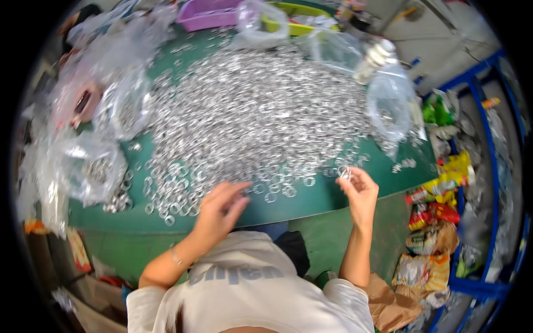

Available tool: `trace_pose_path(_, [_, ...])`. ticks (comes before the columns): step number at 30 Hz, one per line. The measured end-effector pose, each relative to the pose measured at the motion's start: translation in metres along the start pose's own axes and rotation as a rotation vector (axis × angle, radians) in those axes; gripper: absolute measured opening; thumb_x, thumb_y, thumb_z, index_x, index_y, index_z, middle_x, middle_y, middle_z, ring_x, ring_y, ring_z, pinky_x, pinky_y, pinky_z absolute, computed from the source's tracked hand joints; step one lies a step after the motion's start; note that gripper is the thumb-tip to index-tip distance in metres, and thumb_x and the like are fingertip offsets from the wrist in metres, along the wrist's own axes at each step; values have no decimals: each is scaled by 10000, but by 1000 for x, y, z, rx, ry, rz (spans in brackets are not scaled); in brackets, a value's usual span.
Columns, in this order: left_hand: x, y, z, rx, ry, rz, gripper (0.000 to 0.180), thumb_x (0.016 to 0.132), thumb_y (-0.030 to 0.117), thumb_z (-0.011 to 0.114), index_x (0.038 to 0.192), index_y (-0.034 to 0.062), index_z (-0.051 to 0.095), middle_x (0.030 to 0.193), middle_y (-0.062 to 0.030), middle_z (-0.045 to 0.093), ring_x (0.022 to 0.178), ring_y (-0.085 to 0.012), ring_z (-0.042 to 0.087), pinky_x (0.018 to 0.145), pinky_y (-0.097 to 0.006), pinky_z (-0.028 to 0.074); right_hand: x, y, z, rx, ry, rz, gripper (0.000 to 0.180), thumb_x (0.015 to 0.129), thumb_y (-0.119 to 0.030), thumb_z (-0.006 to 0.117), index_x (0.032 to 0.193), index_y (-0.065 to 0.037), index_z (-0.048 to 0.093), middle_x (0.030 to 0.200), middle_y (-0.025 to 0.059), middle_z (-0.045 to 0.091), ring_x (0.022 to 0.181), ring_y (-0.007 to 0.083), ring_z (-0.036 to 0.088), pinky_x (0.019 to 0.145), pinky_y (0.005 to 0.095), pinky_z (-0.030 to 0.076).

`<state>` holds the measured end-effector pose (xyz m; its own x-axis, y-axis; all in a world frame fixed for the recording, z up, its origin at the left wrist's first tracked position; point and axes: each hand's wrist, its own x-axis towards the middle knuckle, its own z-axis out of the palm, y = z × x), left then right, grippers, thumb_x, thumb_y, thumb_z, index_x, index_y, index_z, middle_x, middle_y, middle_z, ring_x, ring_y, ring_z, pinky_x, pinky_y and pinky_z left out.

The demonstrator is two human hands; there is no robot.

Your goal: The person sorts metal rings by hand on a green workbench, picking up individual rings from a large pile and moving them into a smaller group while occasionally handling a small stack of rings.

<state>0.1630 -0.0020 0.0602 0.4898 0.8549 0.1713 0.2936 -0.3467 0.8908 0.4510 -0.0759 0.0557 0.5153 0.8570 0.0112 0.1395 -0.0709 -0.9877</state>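
A wide heap of small silvery metal rings (261,105) covers the green table (311,206) in front of me. At the heap's near edge my left hand (221,208) hovers, its thumb and forefinger apart and nothing visible between them. To the right, over the near side of the table, my right hand (361,191) is closed, pinching a few metal rings (345,173) between thumb and fingertips. Blur hides how many it holds. Scattered loose rings (270,197) lie between the two hands.
Clear plastic bags with rings stand left (91,169) and right (388,105) of the heap. A purple basket (208,15) and a yellow-green basket (300,16) sit at the far edge. White bottles (377,58) stand far right. A blue rack (483,111) and colourful packages (427,269) are beyond the table's right edge.
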Motion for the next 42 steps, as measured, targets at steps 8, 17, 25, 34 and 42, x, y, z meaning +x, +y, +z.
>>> trace_pose_path(8, [13, 7, 18, -121, -31, 119, 268, 783, 7, 660, 1046, 41, 617, 758, -37, 569, 558, -80, 419, 509, -229, 364, -49, -15, 91, 333, -500, 154, 238, 892, 11, 541, 1127, 46, 540, 935, 30, 611, 837, 72, 548, 736, 212, 452])
trace_pose_path(17, [10, 10, 15, -241, -15, -19, 141, 816, 18, 641, 954, 16, 612, 757, -35, 629, 550, -53, 487, 482, -200, 390, -58, -22, 112, 60, -377, -31, 174, 956, -117, 428, 969, 25, 527, 718, 65, 576, 620, 116, 520, 567, 251, 423])
trace_pose_path(25, [-1, 10, 14, -186, 40, 88, 180, 810, -15, 619, 984, 23, 651, 739, -40, 617, 534, -43, 461, 468, -202, 379, -60, -17, 115, -60, -397, -65, 304, 971, -200, 387, 753, -4, 466, 552, 51, 484, 477, 131, 448, 466, 292, 370])
trace_pose_path(34, [5, -6, 9, -186, -113, -136, 341, 843, 25, 591, 1180, 43, 541, 730, -35, 519, 556, -122, 449, 514, -237, 387, -41, 5, 90, -183, -236, -44, 300, 976, -210, 412, 809, -3, 549, 554, -10, 445, 503, 58, 392, 466, 224, 318])
trace_pose_path(42, [1, -45, -2, 343, 137, 136, 529, 694, -189, 401, 1158, 30, 532, 935, -142, 516, 853, -301, 526, 784, -341, 436, 45, 87, -116, -587, 499, -355, 232, 911, -179, 566, 989, 17, 660, 778, 15, 633, 684, 73, 550, 618, 224, 450])
